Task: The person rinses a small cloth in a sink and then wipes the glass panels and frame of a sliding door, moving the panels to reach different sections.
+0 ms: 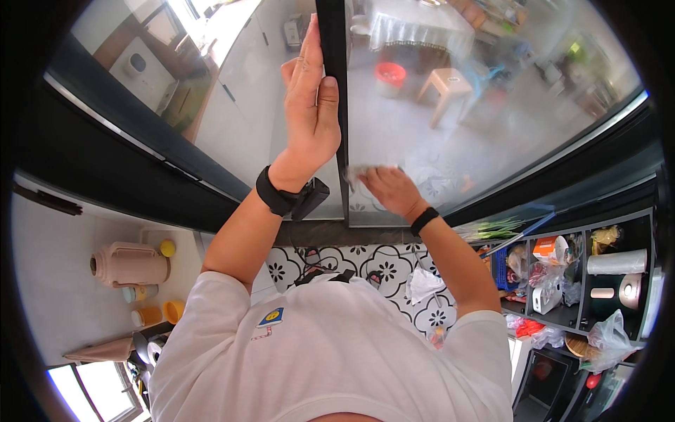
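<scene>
My left hand (312, 105) is held flat against the black frame (337, 116) of a sliding glass door, its fingers straight and pointing up along the frame; nothing is in its grasp. Lower down, my right hand (393, 191) presses a pale cloth (360, 171) to the hazy glass panel (377, 142), close to the frame's edge. Motion blurs the cloth, and the fingers hide part of it. A dark band circles each wrist, the left one bearing a small black device (311, 199).
Through the glass show a stool (448, 84), a red-rimmed bucket (390, 78) and a cloth-covered table (422, 26). Packed shelves (567, 316) stand at right, with a blue-handled pole (519, 236) before them. A pink vacuum jug (132, 265) is at left; white plastic (423, 285) appears near the patterned floor (387, 264).
</scene>
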Available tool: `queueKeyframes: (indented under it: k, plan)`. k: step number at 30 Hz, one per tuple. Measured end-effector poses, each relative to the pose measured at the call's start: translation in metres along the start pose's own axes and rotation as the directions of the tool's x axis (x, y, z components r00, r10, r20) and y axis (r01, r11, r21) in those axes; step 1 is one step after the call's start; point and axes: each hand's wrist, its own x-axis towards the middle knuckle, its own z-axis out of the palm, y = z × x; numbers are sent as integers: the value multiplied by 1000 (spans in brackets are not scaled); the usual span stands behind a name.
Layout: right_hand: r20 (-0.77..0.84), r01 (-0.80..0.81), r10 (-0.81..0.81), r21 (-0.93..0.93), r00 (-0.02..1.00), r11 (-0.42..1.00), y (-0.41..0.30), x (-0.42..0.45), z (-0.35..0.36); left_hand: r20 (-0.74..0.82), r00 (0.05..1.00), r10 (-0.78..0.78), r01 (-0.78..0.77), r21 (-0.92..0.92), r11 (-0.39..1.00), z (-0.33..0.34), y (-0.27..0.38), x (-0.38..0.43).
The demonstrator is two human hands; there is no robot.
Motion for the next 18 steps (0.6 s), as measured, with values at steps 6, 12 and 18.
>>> queueKeyframes:
  k: [6,12,18]
  plan:
    - [265,39,-92,199,960,979,-12,-71,38,3,1000,-14,14,37,999,1,-3,-7]
    - [-132,-270,254,-129,958,954,85,62,-100,-41,999,1,3,76,997,6,2,-3]
    - [-621,-381,-19,-505,784,774,207,125,-204,-65,998,7,-3,61,998,13,2,-3]
